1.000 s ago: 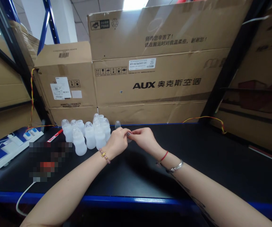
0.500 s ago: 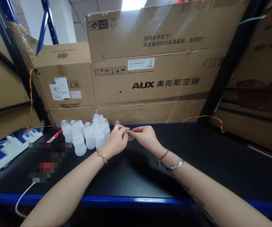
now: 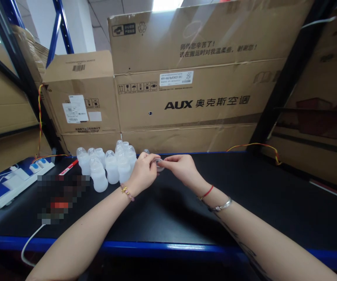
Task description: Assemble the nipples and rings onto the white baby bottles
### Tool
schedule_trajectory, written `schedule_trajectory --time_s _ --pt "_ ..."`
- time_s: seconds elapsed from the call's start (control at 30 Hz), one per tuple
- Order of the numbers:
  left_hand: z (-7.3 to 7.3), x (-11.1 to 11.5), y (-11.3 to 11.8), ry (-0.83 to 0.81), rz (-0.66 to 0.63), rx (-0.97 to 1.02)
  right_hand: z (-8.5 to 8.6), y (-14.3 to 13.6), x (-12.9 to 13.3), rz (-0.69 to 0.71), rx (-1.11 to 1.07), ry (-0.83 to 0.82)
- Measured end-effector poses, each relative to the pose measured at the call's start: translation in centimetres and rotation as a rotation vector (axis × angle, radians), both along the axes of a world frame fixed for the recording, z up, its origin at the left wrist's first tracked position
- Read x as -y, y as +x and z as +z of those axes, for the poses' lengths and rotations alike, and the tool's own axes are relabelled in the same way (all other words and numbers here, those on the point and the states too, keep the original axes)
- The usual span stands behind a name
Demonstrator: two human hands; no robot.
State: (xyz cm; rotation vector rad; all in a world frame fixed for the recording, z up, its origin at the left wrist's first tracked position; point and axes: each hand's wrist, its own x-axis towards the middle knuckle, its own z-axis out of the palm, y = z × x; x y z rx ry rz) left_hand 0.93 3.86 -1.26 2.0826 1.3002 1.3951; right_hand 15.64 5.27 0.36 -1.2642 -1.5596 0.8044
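Note:
Above the black work surface, my left hand [image 3: 143, 171] has its fingers closed around a small translucent round ring-shaped piece [image 3: 159, 166]. From the other side, my right hand [image 3: 183, 167] pinches the same piece between thumb and fingers. Its underside is partly hidden by the fingertips. To the left of my left hand stand several frosted white baby bottles [image 3: 98, 177], upright in a group, most with clear domed caps. A clear rounded top [image 3: 146, 151] shows just behind my left hand; what is below it is hidden.
A red and white marker [image 3: 68, 167] lies left of the bottles, near a blurred-out patch with a white cable. A white power strip [image 3: 18, 187] is at the far left. Cardboard panels [image 3: 209, 128] wall off the back, and a blue edge [image 3: 145, 247] runs along the front.
My right fingers have shifted slightly left over the ring-shaped piece, which has turned a little in my hands. The bottles stay put; the whole view has drifted slightly.

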Motion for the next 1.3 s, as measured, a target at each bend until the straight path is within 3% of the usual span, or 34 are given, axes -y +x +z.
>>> schedule_trajectory --time_s 0.2,0.3,0.4,0.5,0.63,0.8,1.07,1.3 --pt "1.6 0.6 -0.6 -0.039 -0.104 0.361 0.9 0.2 0.5 0.095 -0.157 -0.005" --pt "2.5 0.7 -0.9 -0.03 -0.094 0.485 0.7 0.3 0.3 0.153 -0.225 0.019" --pt "3.6 0.9 -1.2 -0.047 -0.087 0.64 -0.4 0.2 -0.5 0.056 -0.181 0.012" --pt "4.7 1.3 -1.6 -0.126 -0.148 0.812 -2.1 -0.1 -1.8 -0.062 0.043 -0.053" --pt "5.4 1.8 -2.0 -0.238 -0.251 0.984 -4.3 -0.6 -3.7 -0.066 0.175 -0.195" --pt "5.5 2.1 -1.8 -0.404 -0.375 1.184 -5.4 -0.8 -4.7 -0.095 0.224 -0.229" --pt "5.4 1.7 -1.6 -0.538 -0.335 1.287 -5.5 -1.3 -4.3 -0.053 0.267 -0.212" --pt "3.7 1.2 -0.6 -0.545 -0.299 1.204 -2.2 -1.3 -2.6 -0.073 -0.248 -0.228"
